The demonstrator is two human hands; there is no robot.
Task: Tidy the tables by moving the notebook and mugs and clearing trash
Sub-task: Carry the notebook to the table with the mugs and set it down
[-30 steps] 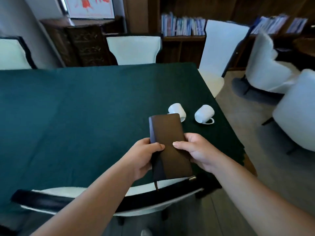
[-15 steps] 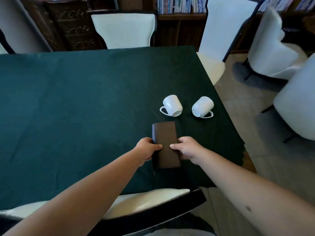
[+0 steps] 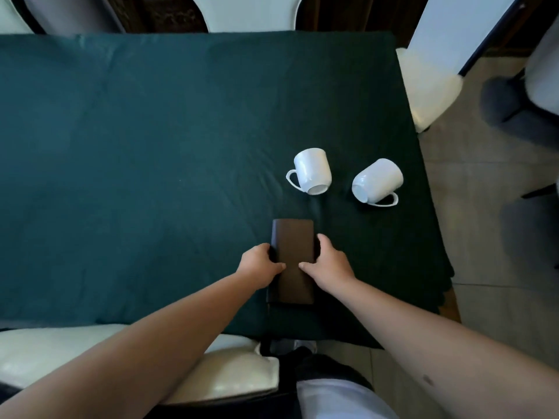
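A narrow brown notebook [image 3: 294,255] lies flat on the dark green tablecloth [image 3: 151,176], near the table's front right. My left hand [image 3: 259,264] grips its left edge and my right hand [image 3: 328,263] grips its right edge, thumbs on the cover. Just beyond the notebook two white mugs lie on their sides: the left mug [image 3: 311,172] with its handle to the left, and the right mug [image 3: 377,182] with its handle towards me.
A white chair seat [image 3: 121,367] with a dark frame is pushed in at the near edge, under my arms. More white chairs stand at the far edge and the right side [image 3: 429,89]. The table's right edge drops to a tiled floor [image 3: 484,267].
Both hands have lowered the notebook from mid-air onto the tablecloth, and my view has tilted down over the table. The mugs have not moved.
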